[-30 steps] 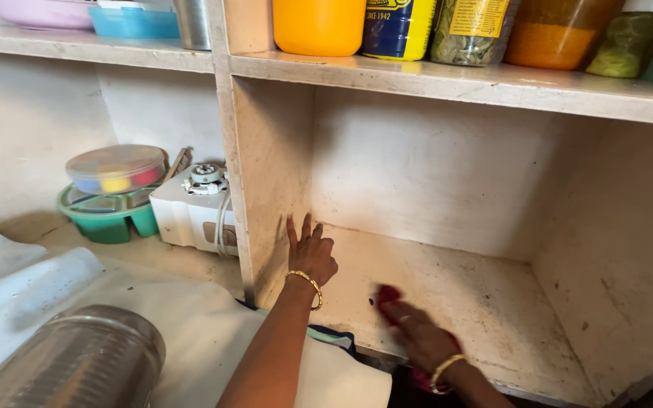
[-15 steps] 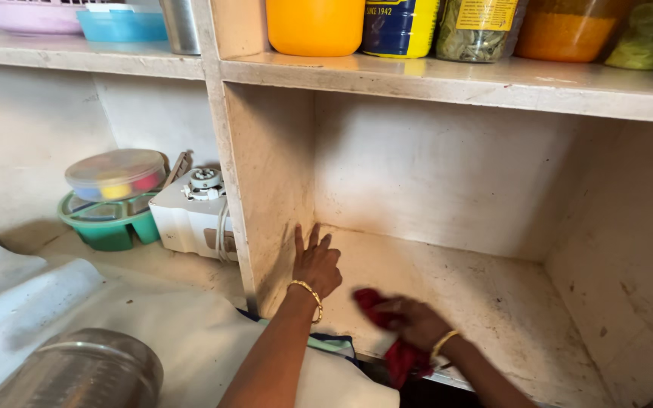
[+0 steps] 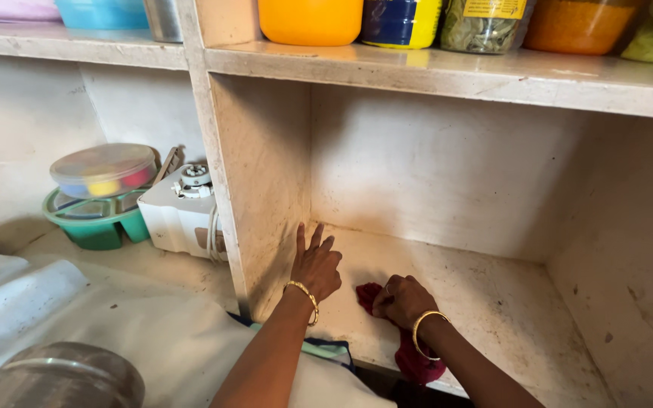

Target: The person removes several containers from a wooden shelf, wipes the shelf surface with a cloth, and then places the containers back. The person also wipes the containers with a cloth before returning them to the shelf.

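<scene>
Red cloth sits on the floor of the open shelf compartment, near its front edge, bunched under my right hand; one end hangs over the front lip at 6 o'clock of the hand. Right hand is clamped on the cloth, fingers curled, knuckles up. Left hand is just beside it at 9 o'clock, fingers spread apart, flat against the lower left wall of the compartment, gripping nothing. Gold bangles on both wrists. At 10 o'clock of the left hand, in the next bay: white appliance base, then a green divided tray with a clear lidded container on top. Upper shelf at 12 o'clock: yellow jar, other jars. Steel vessel at 8 o'clock on the white-covered counter.
</scene>
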